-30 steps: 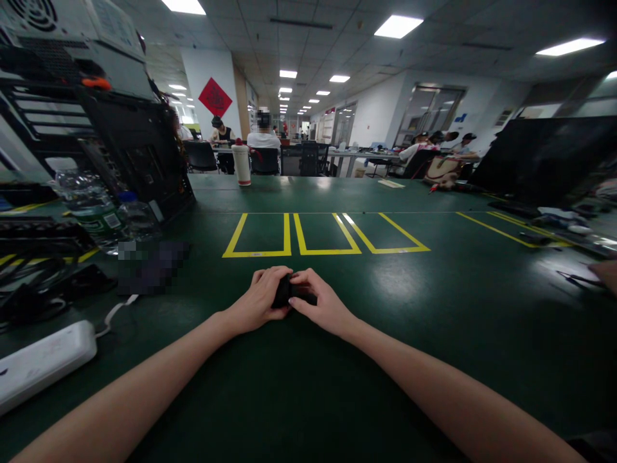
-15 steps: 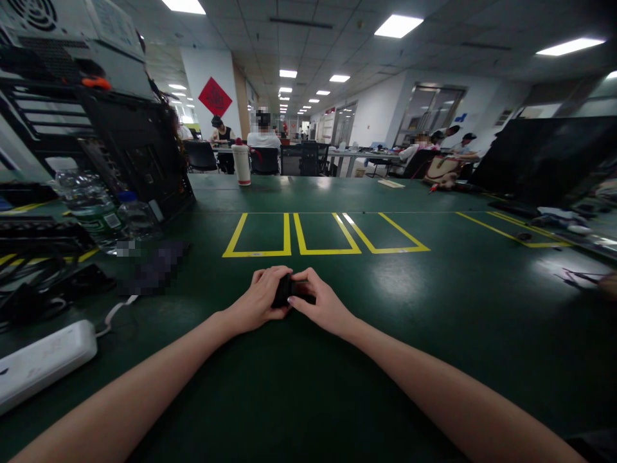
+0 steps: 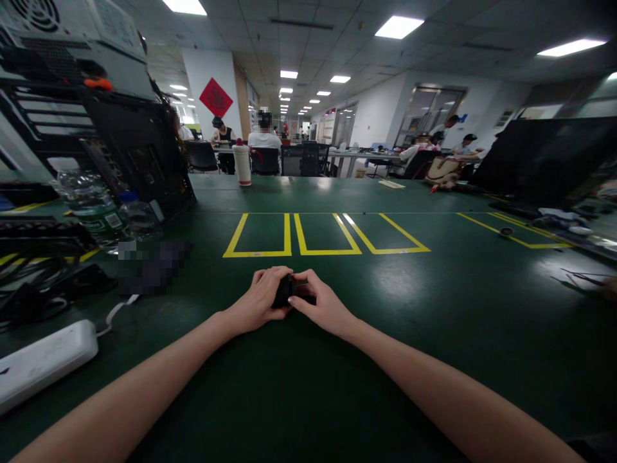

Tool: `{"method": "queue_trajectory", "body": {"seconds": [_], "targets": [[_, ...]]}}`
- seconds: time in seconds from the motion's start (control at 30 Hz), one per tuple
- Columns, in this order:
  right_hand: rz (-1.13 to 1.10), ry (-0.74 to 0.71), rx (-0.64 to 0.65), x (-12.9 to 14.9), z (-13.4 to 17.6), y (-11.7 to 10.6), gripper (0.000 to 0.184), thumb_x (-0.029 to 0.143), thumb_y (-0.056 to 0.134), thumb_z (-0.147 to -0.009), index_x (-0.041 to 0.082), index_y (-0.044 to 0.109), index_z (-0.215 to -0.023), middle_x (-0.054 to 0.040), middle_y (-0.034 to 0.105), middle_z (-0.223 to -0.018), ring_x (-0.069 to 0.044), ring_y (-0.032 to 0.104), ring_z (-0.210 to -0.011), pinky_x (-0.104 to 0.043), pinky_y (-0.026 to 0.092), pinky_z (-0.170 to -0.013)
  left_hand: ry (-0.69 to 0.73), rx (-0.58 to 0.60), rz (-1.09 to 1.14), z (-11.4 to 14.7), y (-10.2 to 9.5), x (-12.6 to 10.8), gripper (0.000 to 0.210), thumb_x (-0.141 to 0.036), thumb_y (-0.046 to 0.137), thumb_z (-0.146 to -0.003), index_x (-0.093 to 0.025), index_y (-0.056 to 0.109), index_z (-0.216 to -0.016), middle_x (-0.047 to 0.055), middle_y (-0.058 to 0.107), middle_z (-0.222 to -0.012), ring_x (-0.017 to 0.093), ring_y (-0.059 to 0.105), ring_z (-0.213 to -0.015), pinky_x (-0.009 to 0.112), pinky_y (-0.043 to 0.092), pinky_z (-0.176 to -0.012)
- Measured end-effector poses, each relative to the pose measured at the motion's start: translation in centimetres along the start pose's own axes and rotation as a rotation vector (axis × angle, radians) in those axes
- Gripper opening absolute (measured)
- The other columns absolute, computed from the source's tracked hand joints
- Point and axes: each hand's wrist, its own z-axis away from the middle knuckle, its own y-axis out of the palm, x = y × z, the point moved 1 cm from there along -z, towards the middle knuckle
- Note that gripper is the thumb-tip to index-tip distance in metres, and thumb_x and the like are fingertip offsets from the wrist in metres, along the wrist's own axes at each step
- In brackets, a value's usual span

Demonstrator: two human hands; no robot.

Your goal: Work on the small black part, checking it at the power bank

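Note:
Low over the green table, my left hand (image 3: 260,299) wraps round a small black object (image 3: 283,294), its fingers bent over the top and its thumb along the near side. My right hand (image 3: 321,301) pinches at the right side of the same object, thumb in front and fingers curled behind. Most of the object is covered by the hands, so I cannot make out its kind. Just beyond the fingers, yellow tape outlines (image 3: 328,253) mark three box shapes on the table (image 3: 308,386).
On the left are a white power strip (image 3: 53,363), black cables (image 3: 38,283), plastic bottles (image 3: 99,212) and an open computer case (image 3: 139,154). A white cup (image 3: 241,164) stands at the far edge. A round dark item (image 3: 506,231) and a black monitor (image 3: 544,161) are on the right.
My hands and the black object have hardly moved. On the right, the round dark item has shifted a little to the left, and a person in the background has moved slightly.

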Motion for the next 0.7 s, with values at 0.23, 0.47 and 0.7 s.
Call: {"method": "queue_trajectory", "body": {"seconds": [0.23,0.47,0.7], "targets": [[0.001,-0.039,-0.029,0.45,0.1,-0.05,0.02,0.02,0.053,-0.079,0.021,0.047,-0.098,-0.0019,0.052,-0.1,-0.015,0.054,-0.096,-0.037,0.046,-0.088,-0.001,0.003,-0.002,-0.07,-0.02,-0.01,0.059,-0.022,0.057,-0.075,-0.021,0.022,-0.124,0.01,0.042,-0.12,0.025,0.039,-0.114,0.044,0.027,-0.096],[0.027,0.03,-0.025,-0.1,0.04,0.06,0.033,0.024,0.053,-0.079,0.021,0.043,-0.111,-0.0055,0.052,-0.107,-0.017,0.054,-0.098,-0.038,0.046,-0.086,-0.003,0.004,0.013,0.0,-0.16,-0.01,0.059,-0.021,0.057,-0.075,-0.022,0.023,-0.123,0.01,0.043,-0.119,0.026,0.04,-0.113,0.045,0.027,-0.096],[0.055,-0.043,-0.01,0.23,0.11,-0.05,0.025,0.021,0.056,-0.077,0.022,0.046,-0.101,-0.0024,0.052,-0.101,-0.016,0.054,-0.096,-0.037,0.046,-0.086,-0.001,-0.013,0.006,0.02,0.12,0.18,0.061,-0.02,0.057,-0.074,-0.022,0.022,-0.124,0.01,0.043,-0.119,0.026,0.041,-0.112,0.045,0.028,-0.095]]}}
